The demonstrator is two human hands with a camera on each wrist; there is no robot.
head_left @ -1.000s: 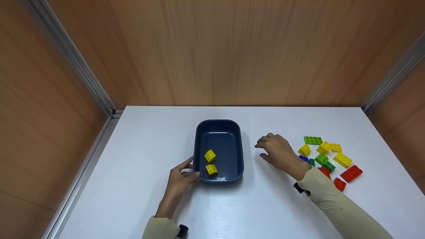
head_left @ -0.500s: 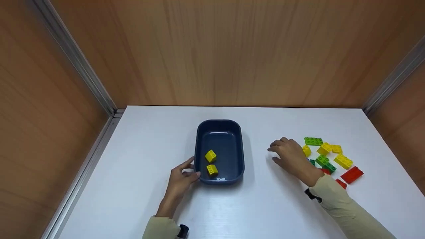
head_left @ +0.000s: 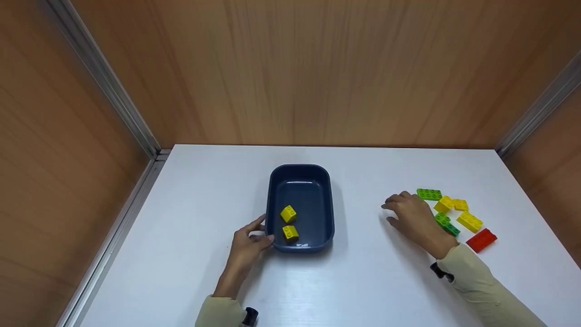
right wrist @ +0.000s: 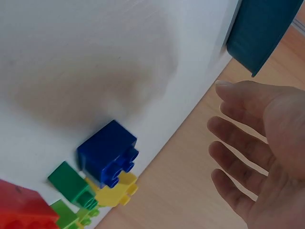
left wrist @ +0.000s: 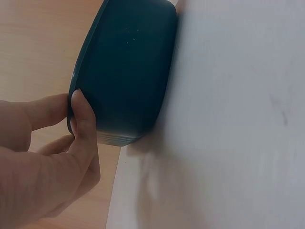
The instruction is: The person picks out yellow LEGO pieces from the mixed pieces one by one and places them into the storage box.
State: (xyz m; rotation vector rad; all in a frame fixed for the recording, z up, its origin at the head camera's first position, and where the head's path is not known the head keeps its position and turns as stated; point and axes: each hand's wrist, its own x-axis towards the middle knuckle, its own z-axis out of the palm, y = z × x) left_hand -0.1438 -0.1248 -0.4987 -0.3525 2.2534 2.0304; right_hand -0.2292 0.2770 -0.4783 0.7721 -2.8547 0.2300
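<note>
A deep navy tray (head_left: 302, 193) with rounded corners stands mid-table. Two yellow toy building bricks, one (head_left: 288, 213) behind the other (head_left: 290, 233), lie inside it. At its near left corner my left hand (head_left: 245, 247) pinches the rim between thumb and fingers. My right hand (head_left: 413, 220) hovers at the left edge of a loose brick group, fingers spread and bent slightly, holding nothing. It hides part of that group in the head view. The right wrist view shows a blue brick (right wrist: 102, 152), a dark green brick (right wrist: 68, 182) and a red brick (right wrist: 21, 205) below the hand.
Right of the right hand lie a flat green brick (head_left: 429, 194), several yellow bricks (head_left: 470, 221), joined or adjacent green bricks (head_left: 447, 224) and a long red brick (head_left: 481, 240). Wooden panels (head_left: 290, 72) wall the white table (head_left: 204, 190) at the back and sides.
My right hand has moved right, away from the tray and over the bricks, covering more of them. The left hand and tray have stayed in place.
</note>
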